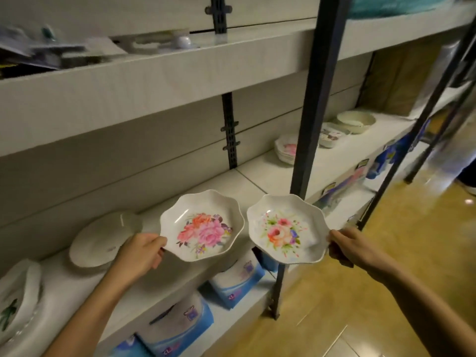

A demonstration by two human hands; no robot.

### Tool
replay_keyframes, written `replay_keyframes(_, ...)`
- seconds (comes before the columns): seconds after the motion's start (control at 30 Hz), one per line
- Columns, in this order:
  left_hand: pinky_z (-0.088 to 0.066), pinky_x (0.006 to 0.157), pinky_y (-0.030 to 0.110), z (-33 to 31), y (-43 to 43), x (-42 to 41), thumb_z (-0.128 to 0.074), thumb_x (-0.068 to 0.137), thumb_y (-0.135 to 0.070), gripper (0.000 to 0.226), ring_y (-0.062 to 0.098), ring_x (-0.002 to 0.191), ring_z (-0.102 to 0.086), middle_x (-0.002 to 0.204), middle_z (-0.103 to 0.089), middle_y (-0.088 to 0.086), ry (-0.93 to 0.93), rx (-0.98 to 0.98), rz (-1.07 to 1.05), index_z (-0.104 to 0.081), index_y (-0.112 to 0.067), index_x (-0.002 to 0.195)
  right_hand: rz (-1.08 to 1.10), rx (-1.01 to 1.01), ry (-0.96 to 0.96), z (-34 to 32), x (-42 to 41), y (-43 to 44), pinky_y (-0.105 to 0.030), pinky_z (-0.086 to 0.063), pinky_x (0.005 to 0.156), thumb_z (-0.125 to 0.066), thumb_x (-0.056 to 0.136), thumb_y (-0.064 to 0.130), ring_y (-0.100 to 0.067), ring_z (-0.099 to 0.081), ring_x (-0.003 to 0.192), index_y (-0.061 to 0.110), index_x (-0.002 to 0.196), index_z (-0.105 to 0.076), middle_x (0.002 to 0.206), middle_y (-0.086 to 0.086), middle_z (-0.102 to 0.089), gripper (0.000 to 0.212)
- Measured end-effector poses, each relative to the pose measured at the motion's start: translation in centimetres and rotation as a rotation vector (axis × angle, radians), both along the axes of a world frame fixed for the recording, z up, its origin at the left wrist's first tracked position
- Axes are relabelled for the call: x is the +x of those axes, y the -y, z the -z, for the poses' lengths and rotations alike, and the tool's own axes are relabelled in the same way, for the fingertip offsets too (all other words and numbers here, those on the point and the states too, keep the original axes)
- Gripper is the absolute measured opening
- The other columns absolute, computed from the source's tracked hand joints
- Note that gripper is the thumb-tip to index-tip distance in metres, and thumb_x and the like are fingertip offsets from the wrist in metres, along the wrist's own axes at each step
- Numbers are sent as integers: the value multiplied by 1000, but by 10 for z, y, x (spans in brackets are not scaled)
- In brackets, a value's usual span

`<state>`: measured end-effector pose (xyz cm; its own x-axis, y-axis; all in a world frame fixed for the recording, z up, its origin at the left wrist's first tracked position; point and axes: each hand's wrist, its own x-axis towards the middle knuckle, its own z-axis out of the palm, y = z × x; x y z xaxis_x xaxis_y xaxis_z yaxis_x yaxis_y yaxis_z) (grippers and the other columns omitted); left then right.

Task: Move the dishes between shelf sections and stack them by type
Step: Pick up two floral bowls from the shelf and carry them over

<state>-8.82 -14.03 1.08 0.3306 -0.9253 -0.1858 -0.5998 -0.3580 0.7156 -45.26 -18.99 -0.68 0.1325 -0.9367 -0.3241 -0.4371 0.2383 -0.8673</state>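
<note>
My left hand grips the near-left rim of a scalloped white dish with big pink flowers, held above the white shelf. My right hand grips the right rim of a second scalloped dish with smaller pink and green flowers, out past the shelf's front edge. The two dishes are side by side, almost touching. A stack of plain white plates lies on the shelf to the left. Farther right on the shelf sit a stack of matching flowered dishes, patterned bowls and plain bowls.
A dark metal upright rises in front of the shelf just behind the right dish. A white dish with green print sits at the far left. Blue-and-white packets fill the shelf below. Wooden floor lies to the right.
</note>
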Motion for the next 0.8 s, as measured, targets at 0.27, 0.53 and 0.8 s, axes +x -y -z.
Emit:
replay_keyframes(0.27, -35, 57, 29, -4, 2, -125, -48, 92, -13, 38, 18, 42, -42, 33, -46, -1, -29, 1, 48, -59, -3, 57, 34, -5, -17, -8, -134, 18, -17, -25, 37, -36, 98, 15, -7, -28, 38, 12, 56, -42, 45, 4, -38, 43)
replay_keyframes(0.53, -37, 60, 31, 10, 27, -237, -48, 91, -11, 38, 20, 42, -41, 27, -45, 0, -57, 36, 50, -58, -4, 56, 53, -7, -33, -12, -236, 46, -15, -24, 35, -37, 96, 12, -7, -27, 35, 14, 52, -39, 40, 6, -38, 44)
replay_keyframes(0.8, -38, 50, 28, 2, 78, -315, -43, 93, -14, 38, 9, 23, -38, 30, -52, 2, -57, 38, 72, -56, -7, 58, 99, 7, -51, -17, -296, 85, -17, -27, 37, -37, 96, 14, -10, -31, 39, 11, 54, -42, 48, -2, -41, 42)
